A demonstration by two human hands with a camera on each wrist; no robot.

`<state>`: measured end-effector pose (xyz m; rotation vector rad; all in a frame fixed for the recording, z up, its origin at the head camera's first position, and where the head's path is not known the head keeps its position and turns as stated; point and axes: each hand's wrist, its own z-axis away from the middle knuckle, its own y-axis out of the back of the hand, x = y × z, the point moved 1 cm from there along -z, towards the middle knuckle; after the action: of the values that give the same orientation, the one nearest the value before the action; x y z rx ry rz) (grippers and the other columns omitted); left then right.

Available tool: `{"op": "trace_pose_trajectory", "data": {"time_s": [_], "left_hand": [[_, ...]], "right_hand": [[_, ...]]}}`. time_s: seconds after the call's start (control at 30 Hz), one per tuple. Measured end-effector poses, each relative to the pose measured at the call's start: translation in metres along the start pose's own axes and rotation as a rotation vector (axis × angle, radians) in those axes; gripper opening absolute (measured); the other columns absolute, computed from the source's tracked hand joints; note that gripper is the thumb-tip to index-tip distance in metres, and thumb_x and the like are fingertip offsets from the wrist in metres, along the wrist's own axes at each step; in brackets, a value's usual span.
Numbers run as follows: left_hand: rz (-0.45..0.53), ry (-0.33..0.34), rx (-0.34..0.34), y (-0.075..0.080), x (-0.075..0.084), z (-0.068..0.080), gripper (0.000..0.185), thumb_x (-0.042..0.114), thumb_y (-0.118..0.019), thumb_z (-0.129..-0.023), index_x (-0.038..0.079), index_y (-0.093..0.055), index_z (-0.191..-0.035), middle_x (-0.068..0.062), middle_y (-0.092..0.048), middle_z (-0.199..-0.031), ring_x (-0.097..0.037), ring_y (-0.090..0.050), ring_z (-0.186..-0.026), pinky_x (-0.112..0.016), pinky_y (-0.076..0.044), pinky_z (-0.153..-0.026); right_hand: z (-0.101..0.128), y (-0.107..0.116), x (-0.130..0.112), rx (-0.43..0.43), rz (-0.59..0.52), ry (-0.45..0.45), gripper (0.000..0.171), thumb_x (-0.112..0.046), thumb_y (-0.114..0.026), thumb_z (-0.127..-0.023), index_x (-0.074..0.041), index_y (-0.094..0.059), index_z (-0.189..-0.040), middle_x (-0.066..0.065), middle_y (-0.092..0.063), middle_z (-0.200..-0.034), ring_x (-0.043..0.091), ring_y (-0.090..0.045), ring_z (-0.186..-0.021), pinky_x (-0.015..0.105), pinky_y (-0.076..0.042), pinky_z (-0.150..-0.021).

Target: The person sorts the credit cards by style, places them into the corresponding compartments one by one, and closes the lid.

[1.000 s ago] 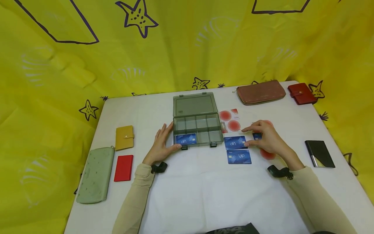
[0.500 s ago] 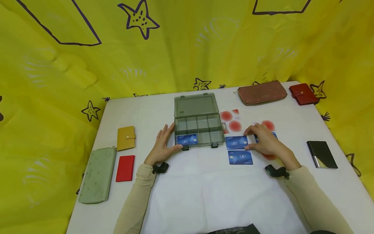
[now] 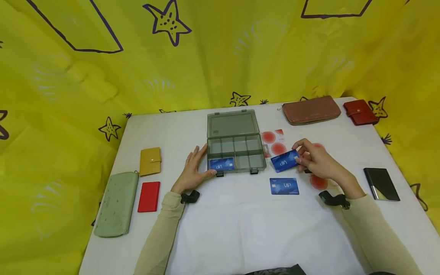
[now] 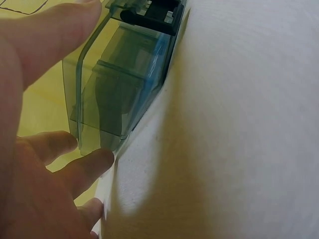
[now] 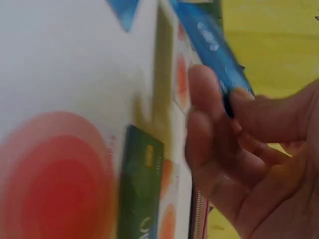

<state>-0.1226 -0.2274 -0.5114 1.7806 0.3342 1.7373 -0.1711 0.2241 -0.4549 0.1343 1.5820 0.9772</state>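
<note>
Both hands were at work on the white table (image 3: 240,229). The right hand (image 3: 317,162) pinched a blue VIP card (image 3: 284,161) between thumb and fingertips, lifted off the surface and tilted, just to the right of the smoky clear organizer box (image 3: 236,152); the right wrist view showed the thumb and forefinger clamped on the card's near edge. The left hand (image 3: 192,170) lay with relaxed, nearly straight fingers against the box's left side, the thumb touching its front left corner next to a black latch (image 3: 217,173); the left wrist view showed the fingers resting on the box's wall. The box stood with its lid (image 3: 233,124) laid back open, and a second blue card (image 3: 222,164) lay in its front left compartment. A third blue card (image 3: 284,186) lay flat on the table, near the lifted one. White cards with red circles (image 3: 273,142) lay to the right of the box, some partly hidden by the right hand. On the left lay a yellow wallet (image 3: 150,161), a red card case (image 3: 149,196) and a green pouch (image 3: 117,204); at the far right a brown long wallet (image 3: 312,110) and a red wallet (image 3: 361,112); and at the right edge a black card case (image 3: 381,184).
</note>
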Motion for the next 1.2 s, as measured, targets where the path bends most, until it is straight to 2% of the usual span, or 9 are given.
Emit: {"op": "trace_pose_trajectory", "data": {"time_s": [0.1,0.27,0.37,0.53,0.7,0.8,0.87,1.0,1.2], "left_hand": [[0.002,0.003,0.003,-0.001,-0.001,0.001,0.102,0.045,-0.080,-0.094,0.029,-0.017,-0.172,-0.012,-0.010,-0.180,-0.044,0.008,-0.165,-0.073,0.002,-0.129],[-0.005,0.002,0.008,0.000,-0.003,0.002,0.102,0.046,-0.080,-0.094,0.029,-0.017,-0.172,-0.012,-0.012,-0.180,-0.045,0.008,-0.165,-0.074,0.002,-0.129],[-0.003,0.003,0.005,0.000,-0.003,0.003,0.101,0.044,-0.080,-0.094,0.028,-0.017,-0.172,-0.012,-0.013,-0.179,-0.044,0.008,-0.165,-0.072,0.003,-0.130],[0.004,-0.001,0.009,0.000,0.000,0.002,0.100,0.041,-0.080,-0.095,0.028,-0.018,-0.172,-0.012,-0.012,-0.180,-0.044,0.008,-0.165,-0.072,0.003,-0.130],[0.001,-0.002,0.010,0.000,0.001,0.002,0.100,0.038,-0.080,-0.095,0.027,-0.018,-0.172,-0.012,-0.014,-0.179,-0.043,0.007,-0.165,-0.070,0.003,-0.131],[0.006,-0.004,0.013,-0.001,-0.001,0.002,0.100,0.038,-0.081,-0.095,0.027,-0.018,-0.172,-0.011,-0.016,-0.179,-0.041,0.007,-0.166,-0.069,0.004,-0.131],[0.008,-0.004,0.018,-0.001,-0.002,0.002,0.100,0.038,-0.081,-0.094,0.028,-0.018,-0.172,-0.009,-0.018,-0.179,-0.040,0.006,-0.166,-0.068,0.004,-0.132],[0.007,-0.012,0.014,-0.001,-0.001,0.002,0.101,0.044,-0.080,-0.094,0.027,-0.018,-0.172,-0.009,-0.019,-0.178,-0.038,0.005,-0.166,-0.065,0.005,-0.132],[0.006,-0.025,0.007,0.001,-0.002,0.003,0.102,0.052,-0.077,-0.094,0.025,-0.018,-0.172,-0.010,-0.018,-0.179,-0.037,0.005,-0.167,-0.064,0.006,-0.133]], "right_hand": [[-0.003,0.008,-0.002,0.076,-0.047,0.005,0.039,0.005,-0.061,-0.103,-0.002,-0.048,-0.140,0.023,-0.063,-0.109,0.020,-0.074,-0.069,0.026,-0.065,-0.064],[-0.016,0.006,-0.012,0.161,-0.155,-0.018,0.049,0.001,-0.059,-0.106,-0.006,-0.047,-0.153,0.025,-0.058,-0.120,0.013,-0.077,-0.080,0.023,-0.065,-0.072],[-0.024,-0.004,-0.022,0.173,-0.293,-0.030,0.053,0.001,-0.058,-0.107,-0.006,-0.046,-0.158,0.024,-0.054,-0.124,0.006,-0.076,-0.083,0.020,-0.064,-0.077],[-0.039,-0.026,-0.038,0.214,-0.547,-0.032,0.057,0.005,-0.065,-0.102,0.002,-0.048,-0.156,0.013,-0.059,-0.115,0.008,-0.080,-0.084,0.027,-0.066,-0.078],[-0.053,-0.051,-0.045,0.225,-0.641,-0.014,0.059,0.010,-0.071,-0.096,0.009,-0.051,-0.151,0.003,-0.064,-0.106,0.002,-0.078,-0.087,0.025,-0.066,-0.079],[-0.060,-0.066,-0.050,0.192,-0.622,0.042,0.059,0.014,-0.073,-0.092,0.012,-0.054,-0.148,0.006,-0.062,-0.106,0.000,-0.073,-0.087,0.019,-0.064,-0.081],[-0.063,-0.075,-0.053,0.165,-0.568,0.083,0.059,0.014,-0.074,-0.091,0.012,-0.056,-0.146,0.011,-0.061,-0.107,0.001,-0.069,-0.087,0.013,-0.061,-0.081],[-0.068,-0.091,-0.059,0.101,-0.430,0.158,0.057,0.009,-0.077,-0.092,0.012,-0.056,-0.145,0.021,-0.064,-0.105,0.005,-0.066,-0.086,0.011,-0.059,-0.079],[-0.071,-0.106,-0.068,0.062,-0.144,0.226,0.058,-0.004,-0.081,-0.093,0.008,-0.059,-0.146,0.013,-0.067,-0.102,0.013,-0.062,-0.083,0.016,-0.054,-0.072]]}}
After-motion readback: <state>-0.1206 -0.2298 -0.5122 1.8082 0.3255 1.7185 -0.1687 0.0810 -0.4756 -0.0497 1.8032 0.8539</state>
